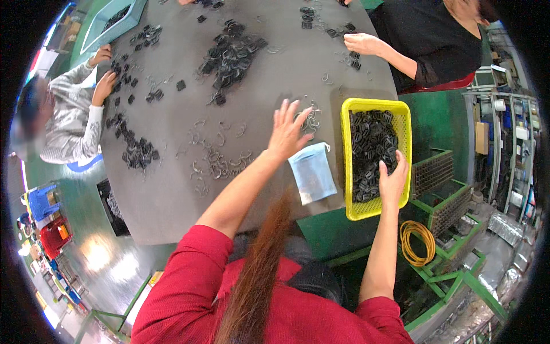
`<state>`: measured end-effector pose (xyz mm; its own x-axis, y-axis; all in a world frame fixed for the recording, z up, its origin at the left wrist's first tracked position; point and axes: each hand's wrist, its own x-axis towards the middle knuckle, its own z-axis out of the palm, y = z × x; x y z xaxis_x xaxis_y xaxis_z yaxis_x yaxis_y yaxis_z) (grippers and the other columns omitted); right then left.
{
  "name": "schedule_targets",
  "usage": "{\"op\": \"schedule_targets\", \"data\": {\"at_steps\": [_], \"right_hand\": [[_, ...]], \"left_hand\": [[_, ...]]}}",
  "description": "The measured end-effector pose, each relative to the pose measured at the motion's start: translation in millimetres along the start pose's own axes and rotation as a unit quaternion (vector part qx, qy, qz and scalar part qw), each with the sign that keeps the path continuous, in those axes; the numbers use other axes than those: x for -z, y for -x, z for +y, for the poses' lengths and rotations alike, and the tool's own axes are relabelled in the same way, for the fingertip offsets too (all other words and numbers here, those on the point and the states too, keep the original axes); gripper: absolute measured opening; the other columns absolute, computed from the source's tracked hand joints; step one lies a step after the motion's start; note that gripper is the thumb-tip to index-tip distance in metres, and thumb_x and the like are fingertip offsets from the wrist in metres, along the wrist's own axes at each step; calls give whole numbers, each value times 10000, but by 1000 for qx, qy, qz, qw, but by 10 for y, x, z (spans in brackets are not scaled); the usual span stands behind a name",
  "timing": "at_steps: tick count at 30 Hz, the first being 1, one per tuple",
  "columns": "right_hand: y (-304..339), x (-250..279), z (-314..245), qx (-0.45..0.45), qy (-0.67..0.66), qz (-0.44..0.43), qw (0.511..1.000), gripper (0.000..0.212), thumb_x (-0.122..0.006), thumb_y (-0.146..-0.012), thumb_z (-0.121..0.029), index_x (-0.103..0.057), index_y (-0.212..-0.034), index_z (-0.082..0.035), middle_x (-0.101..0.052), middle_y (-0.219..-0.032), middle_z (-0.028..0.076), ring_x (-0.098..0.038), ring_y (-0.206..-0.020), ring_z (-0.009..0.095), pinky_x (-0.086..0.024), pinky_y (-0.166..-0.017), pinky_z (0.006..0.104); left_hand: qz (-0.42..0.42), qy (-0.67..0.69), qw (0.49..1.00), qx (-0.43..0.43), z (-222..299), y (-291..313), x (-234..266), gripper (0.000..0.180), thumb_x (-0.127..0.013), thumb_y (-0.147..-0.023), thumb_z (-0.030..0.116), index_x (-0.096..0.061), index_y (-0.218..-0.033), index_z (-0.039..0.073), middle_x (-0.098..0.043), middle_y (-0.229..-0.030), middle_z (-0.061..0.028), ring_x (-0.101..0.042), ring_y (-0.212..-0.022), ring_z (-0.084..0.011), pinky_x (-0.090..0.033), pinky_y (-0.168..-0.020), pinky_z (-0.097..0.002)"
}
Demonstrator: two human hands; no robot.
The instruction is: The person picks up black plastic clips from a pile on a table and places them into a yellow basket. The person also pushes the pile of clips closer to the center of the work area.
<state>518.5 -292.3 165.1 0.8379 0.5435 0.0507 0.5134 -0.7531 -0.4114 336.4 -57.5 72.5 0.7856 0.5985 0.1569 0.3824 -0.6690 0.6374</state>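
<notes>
My left hand (285,133) reaches over the grey table (166,212) with its fingers spread and nothing seen in it. Just beyond its fingertips lies a small group of thin curved strips (312,117). A light-blue face mask (314,174) rests on the table beside that wrist. My right hand (393,179) is at the right side of a yellow plastic basket (348,172), over the small black plastic pieces (369,137) heaped inside. Its thumb and fingers are apart, and I see no piece held between them.
More curved strips (220,163) lie scattered left of my forearm. A black heap (232,54) sits farther back. Two people, one in grey (71,114) and one in black (429,49), sit at the sides. A light-blue basket (123,26) stands far left; green metal frames (458,198) stand right.
</notes>
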Motion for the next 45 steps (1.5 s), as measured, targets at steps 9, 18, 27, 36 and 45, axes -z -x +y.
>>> {"op": "schedule_targets", "data": {"at_steps": [9,18,27,36,45], "right_hand": [[-144,-247,-346,-27,-84,3,996,445,-607,-829,-119,-462,-1248,-70,-485,-1208,123,-477,-1136,262,-404,-911,373],[-33,-123,-363,-39,-123,-1,992,353,-583,-813,-20,-529,-1161,-47,-506,-1168,122,-509,-1058,235,-452,-837,324],[400,-940,-1394,207,-197,-172,943,308,-578,-781,5,-558,-1085,-36,-545,-1103,138,-538,-1018,295,-457,-841,364],[-590,-2402,-1812,312,-32,35,949,429,-558,-841,-267,-480,-1221,-85,-448,-1296,153,-336,-1268,356,-255,-1053,491],[883,-2663,-1881,287,-22,-35,957,444,-416,-947,-289,-385,-1352,-111,-350,-1421,112,-276,-1336,319,-170,-1060,552]], "left_hand": [[-68,-133,983,-105,-170,-687,-708,761,-596,-731,574,-292,-1391,347,-144,-1483,-142,-54,-1366,-408,-74,-1027,-667],[-43,-150,971,-179,-313,-1503,-1035,428,-419,-922,342,-434,-1328,207,-381,-1392,16,-251,-1343,-212,-178,-1079,-544],[39,-221,970,98,-1157,327,214,496,-458,-906,269,-362,-1369,118,-336,-1433,-24,-226,-1362,-219,-162,-1097,-490],[74,-195,970,126,-1223,2138,1277,515,-582,-836,209,-434,-1326,153,-395,-1387,-43,-204,-1365,-300,-93,-1106,-505],[167,-209,943,197,-2229,2195,1724,517,-500,-893,225,-354,-1362,65,-325,-1434,-97,-212,-1369,-264,-133,-1103,-467]]}}
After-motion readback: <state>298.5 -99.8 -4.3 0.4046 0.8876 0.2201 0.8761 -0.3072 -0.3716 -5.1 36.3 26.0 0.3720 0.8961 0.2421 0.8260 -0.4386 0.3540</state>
